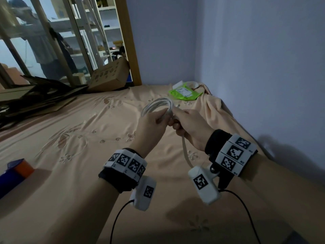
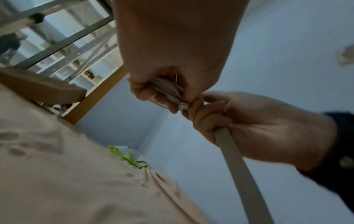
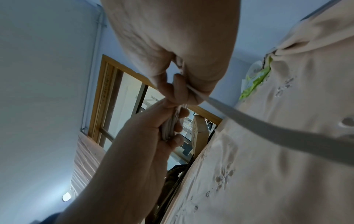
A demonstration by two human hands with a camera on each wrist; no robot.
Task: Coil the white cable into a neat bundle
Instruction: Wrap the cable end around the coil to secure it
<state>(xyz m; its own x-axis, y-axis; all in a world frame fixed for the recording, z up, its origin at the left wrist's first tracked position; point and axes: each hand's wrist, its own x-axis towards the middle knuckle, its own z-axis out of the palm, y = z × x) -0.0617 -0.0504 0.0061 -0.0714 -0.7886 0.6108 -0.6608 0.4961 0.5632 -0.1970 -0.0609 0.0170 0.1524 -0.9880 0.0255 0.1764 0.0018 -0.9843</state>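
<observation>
The white cable (image 1: pixel 156 104) is wound into several loops held up above the bed. My left hand (image 1: pixel 152 123) grips the gathered loops, fingers curled round the strands (image 2: pixel 168 92). Right beside it, touching, my right hand (image 1: pixel 189 125) is closed round the cable where it leaves the bundle. A free length of cable (image 1: pixel 185 150) hangs down from the right fist toward my wrist; it shows as a thick strand (image 2: pixel 237 166) in the left wrist view and runs off to the right (image 3: pixel 268 128) in the right wrist view. The bundle (image 3: pixel 169 128) sits in the left palm.
The peach embroidered bedsheet (image 1: pixel 79 155) lies below the hands. A green packet (image 1: pixel 184 93) lies near the far corner by the wall. Flattened cardboard (image 1: pixel 26 101) and a box (image 1: pixel 107 76) sit at the far left. A blue and orange object (image 1: pixel 15 173) lies at the left edge.
</observation>
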